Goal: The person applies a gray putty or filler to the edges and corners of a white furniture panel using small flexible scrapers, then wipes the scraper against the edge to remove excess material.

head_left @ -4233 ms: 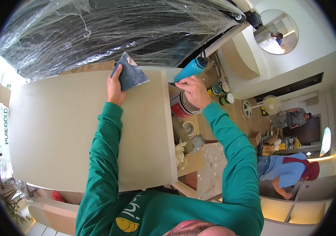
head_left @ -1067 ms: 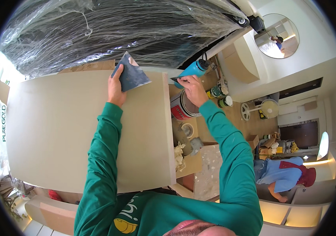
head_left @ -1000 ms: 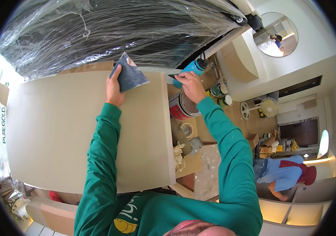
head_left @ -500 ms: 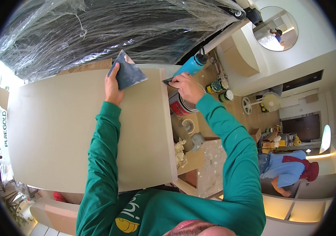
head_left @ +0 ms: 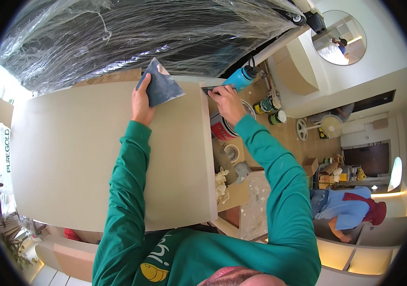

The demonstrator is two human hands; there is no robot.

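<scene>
A square, dark blue-grey flat sheet point(head_left: 166, 88) with a pale patch near its top corner is gripped by my left hand point(head_left: 141, 106), thumb in front. It is held over the far part of a large beige panel point(head_left: 70, 152). My right hand point(head_left: 230, 106) pinches a thin dark flat piece point(head_left: 208, 89) at the far end of the panel's right edge strip point(head_left: 207, 138). The fingers hide much of that piece, and I cannot tell its exact kind. A blue bottle point(head_left: 238, 79) stands just beyond my right hand.
Below the right edge are a red-labelled bucket point(head_left: 221, 128), a small round tub point(head_left: 232, 152) and crumpled paper point(head_left: 221, 186). Plastic sheeting point(head_left: 141, 33) hangs at the far side. Paint cans point(head_left: 277, 117), a fan point(head_left: 331, 126) and a bending person in blue point(head_left: 341, 205) are right.
The thin dark piece in my right hand has turned to lie more level across the panel's edge. My left hand keeps hold of the sheet. The whole view has shifted slightly.
</scene>
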